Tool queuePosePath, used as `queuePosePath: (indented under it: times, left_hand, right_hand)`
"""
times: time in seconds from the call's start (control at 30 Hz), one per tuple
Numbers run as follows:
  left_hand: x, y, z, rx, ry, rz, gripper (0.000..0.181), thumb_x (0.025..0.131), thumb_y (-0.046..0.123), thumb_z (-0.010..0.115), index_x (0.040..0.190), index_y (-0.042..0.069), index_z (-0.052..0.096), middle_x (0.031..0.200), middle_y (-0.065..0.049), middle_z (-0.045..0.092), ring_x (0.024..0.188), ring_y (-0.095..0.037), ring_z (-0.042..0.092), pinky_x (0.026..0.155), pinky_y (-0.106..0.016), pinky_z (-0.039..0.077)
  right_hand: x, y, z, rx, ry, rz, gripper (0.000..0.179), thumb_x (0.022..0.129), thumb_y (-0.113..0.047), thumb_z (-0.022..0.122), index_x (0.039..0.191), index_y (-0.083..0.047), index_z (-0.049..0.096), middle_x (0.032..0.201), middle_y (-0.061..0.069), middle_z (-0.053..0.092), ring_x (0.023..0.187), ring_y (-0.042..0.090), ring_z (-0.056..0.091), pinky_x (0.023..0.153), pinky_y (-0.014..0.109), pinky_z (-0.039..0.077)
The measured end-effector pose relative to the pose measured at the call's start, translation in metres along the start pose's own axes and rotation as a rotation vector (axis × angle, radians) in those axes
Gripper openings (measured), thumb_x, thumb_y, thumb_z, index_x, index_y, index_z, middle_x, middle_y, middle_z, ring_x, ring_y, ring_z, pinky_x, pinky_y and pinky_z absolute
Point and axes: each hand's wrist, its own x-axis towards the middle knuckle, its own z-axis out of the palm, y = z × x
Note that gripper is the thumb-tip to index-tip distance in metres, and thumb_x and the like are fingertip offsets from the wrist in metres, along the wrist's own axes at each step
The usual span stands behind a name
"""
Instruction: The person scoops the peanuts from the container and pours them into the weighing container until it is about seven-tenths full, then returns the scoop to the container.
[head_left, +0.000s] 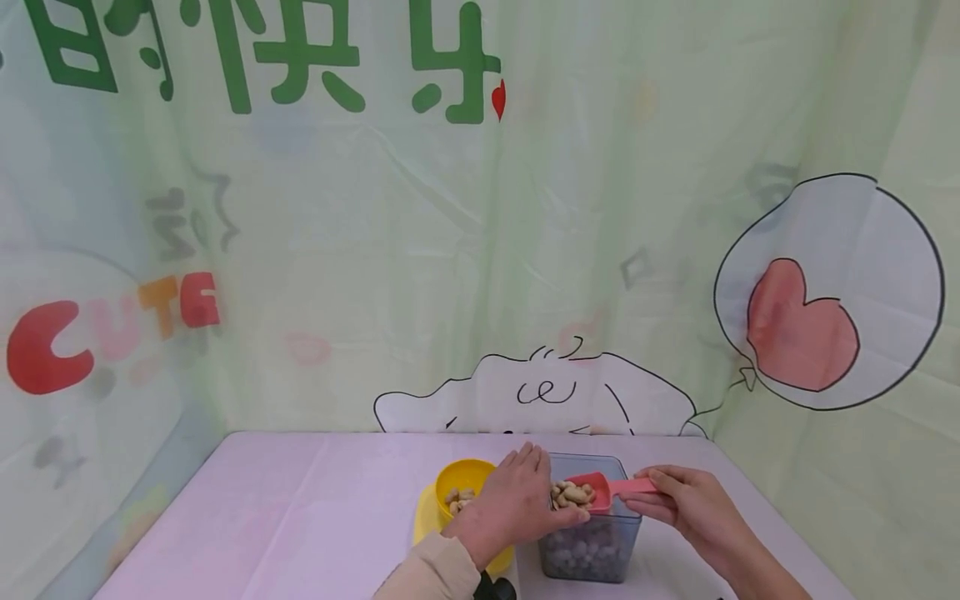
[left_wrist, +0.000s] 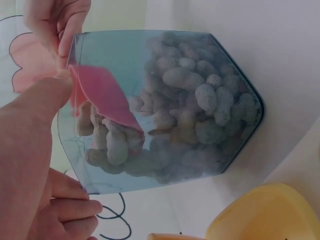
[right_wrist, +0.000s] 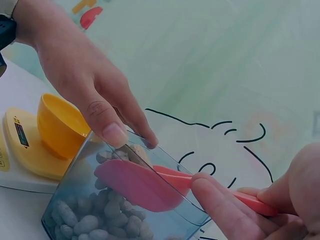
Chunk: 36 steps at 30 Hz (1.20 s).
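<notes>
My right hand (head_left: 693,504) pinches the handle of a pink scoop (head_left: 600,490) between thumb and fingers. The scoop carries peanuts in their shells (head_left: 573,495) and sits tilted inside the top of a translucent blue-grey bin (head_left: 588,550). More unshelled peanuts (left_wrist: 185,100) fill the bin's lower part. My left hand (head_left: 517,500) spans the bin's left side, its fingers fairly straight at the rim. Its thumb (right_wrist: 112,132) touches the near edge. To the left, partly hidden by that hand, a yellow bowl (head_left: 465,475) contains some peanuts.
The bowl stands on a yellow and white kitchen scale (right_wrist: 22,145), close against the bin's left side. A pale pink tablecloth (head_left: 315,508) covers the table. Behind it hangs a printed curtain (head_left: 337,250). A dark watch-like band (right_wrist: 6,35) is on the left wrist.
</notes>
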Motion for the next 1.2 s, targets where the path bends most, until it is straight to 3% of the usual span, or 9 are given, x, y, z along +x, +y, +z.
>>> queuePosePath:
  times: [0.13,0.47,0.73,1.2]
  left_hand:
    - [0.001,0.000,0.000,-0.004,-0.002,0.002,0.098,0.084,0.082,0.044,0.151,0.011,0.038,0.157,-0.002,0.040,0.147,-0.017,0.036,0.120,-0.032,0.033]
    - [0.001,-0.001,-0.001,-0.025,-0.006,-0.007,0.097,0.084,0.079,0.048,0.151,0.009,0.038,0.157,-0.003,0.040,0.146,-0.018,0.037,0.120,-0.033,0.033]
    - [0.000,0.001,0.000,-0.017,0.005,0.009,0.096,0.084,0.079,0.048,0.150,0.009,0.040,0.155,-0.003,0.043,0.145,-0.018,0.039,0.120,-0.034,0.034]
    - [0.000,0.000,0.000,-0.043,0.002,0.000,0.097,0.084,0.080,0.046,0.150,0.010,0.040,0.156,-0.003,0.042,0.145,-0.017,0.039,0.120,-0.033,0.033]
  right_hand:
    - [-0.002,-0.001,-0.001,0.022,0.014,0.016,0.040,0.108,-0.012,0.039,0.134,0.018,0.039,0.096,0.013,0.072,0.088,0.024,0.076,0.083,0.035,0.061]
    - [-0.001,-0.003,0.013,-0.054,-0.003,-0.020,0.041,0.107,-0.010,0.039,0.135,0.020,0.040,0.101,0.020,0.073,0.089,0.025,0.076,0.081,0.034,0.061]
    - [0.000,0.003,0.004,-0.018,0.060,-0.014,0.041,0.108,-0.013,0.038,0.137,0.016,0.039,0.098,0.013,0.073,0.088,0.024,0.076,0.081,0.035,0.061]
    - [-0.001,0.009,-0.007,0.085,0.056,0.005,0.045,0.108,-0.015,0.036,0.141,0.017,0.032,0.097,0.010,0.073,0.090,0.021,0.076,0.085,0.035,0.060]
